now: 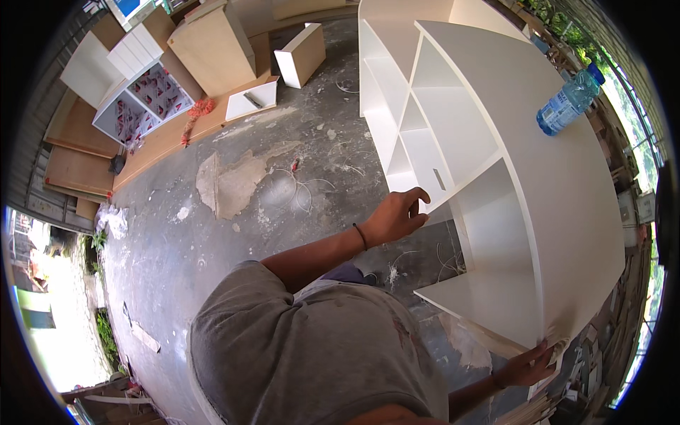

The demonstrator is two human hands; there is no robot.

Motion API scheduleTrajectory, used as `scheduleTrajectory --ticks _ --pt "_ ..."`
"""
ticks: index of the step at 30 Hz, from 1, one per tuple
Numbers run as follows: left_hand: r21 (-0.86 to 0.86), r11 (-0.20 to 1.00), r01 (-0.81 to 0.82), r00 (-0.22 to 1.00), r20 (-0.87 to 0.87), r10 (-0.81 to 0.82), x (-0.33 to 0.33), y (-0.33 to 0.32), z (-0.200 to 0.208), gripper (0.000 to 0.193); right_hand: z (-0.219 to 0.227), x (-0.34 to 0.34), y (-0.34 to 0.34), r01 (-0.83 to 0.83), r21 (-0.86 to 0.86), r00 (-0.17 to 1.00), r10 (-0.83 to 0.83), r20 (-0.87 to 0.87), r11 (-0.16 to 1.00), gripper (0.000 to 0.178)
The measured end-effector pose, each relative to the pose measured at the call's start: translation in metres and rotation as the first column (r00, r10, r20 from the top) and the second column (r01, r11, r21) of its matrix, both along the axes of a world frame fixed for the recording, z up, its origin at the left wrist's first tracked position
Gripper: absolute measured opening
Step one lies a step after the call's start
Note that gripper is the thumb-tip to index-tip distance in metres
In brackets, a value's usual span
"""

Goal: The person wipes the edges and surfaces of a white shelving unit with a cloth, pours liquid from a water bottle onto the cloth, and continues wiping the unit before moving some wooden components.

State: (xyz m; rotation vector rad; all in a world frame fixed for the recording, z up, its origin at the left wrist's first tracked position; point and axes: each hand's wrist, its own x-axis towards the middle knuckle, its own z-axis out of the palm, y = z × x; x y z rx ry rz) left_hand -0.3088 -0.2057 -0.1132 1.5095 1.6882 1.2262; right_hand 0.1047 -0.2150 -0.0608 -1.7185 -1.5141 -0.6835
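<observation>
A large white cabinet (538, 205) with open shelf compartments stands on the concrete floor in front of me. My left hand (398, 216) reaches forward, its fingers curled over the front edge of a shelf board (414, 180) in the cabinet's middle. A dark band sits on that wrist. My right hand (530, 365) is low at the right, its fingertips pinching the cabinet's near bottom corner (556, 340), where a tan edge shows. My grey shirt fills the lower middle of the view.
A blue-capped plastic water bottle (568, 105) lies on the cabinet's top panel. Wooden boards (78, 166), a brown cabinet box (212, 49), a white drawer box (301, 53) and a patterned-lined box (145, 106) sit at the far left. Loose wires (297, 188) and debris lie on the floor.
</observation>
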Motion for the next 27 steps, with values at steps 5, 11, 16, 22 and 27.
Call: scheduleTrajectory --ticks 5,11,16,22,27 --pt "0.395 0.918 0.027 0.990 -0.136 0.030 -0.020 0.055 0.012 0.020 -0.019 -0.009 -0.023 0.009 0.135 0.973 0.023 -0.229 0.991 0.041" --pt "0.230 0.959 0.168 0.975 0.108 -0.196 -0.071 0.093 0.042 0.029 -0.016 -0.085 -0.051 0.079 0.177 0.661 0.081 -0.746 0.981 0.039" --pt "0.635 0.758 0.149 0.982 -0.008 -0.187 -0.070 0.166 0.086 0.062 -0.010 -0.132 -0.069 0.165 0.141 0.554 0.027 -0.832 0.976 0.034" --pt "0.703 0.710 0.041 0.980 0.109 -0.164 -0.065 0.259 0.141 0.115 -0.027 -0.169 -0.099 0.024 0.384 0.494 0.323 -0.808 0.923 0.020" --pt "0.635 0.705 0.315 0.942 -0.120 -0.313 -0.031 0.287 0.147 0.127 -0.031 -0.205 -0.122 0.093 0.318 0.531 0.223 -0.818 0.944 0.019"
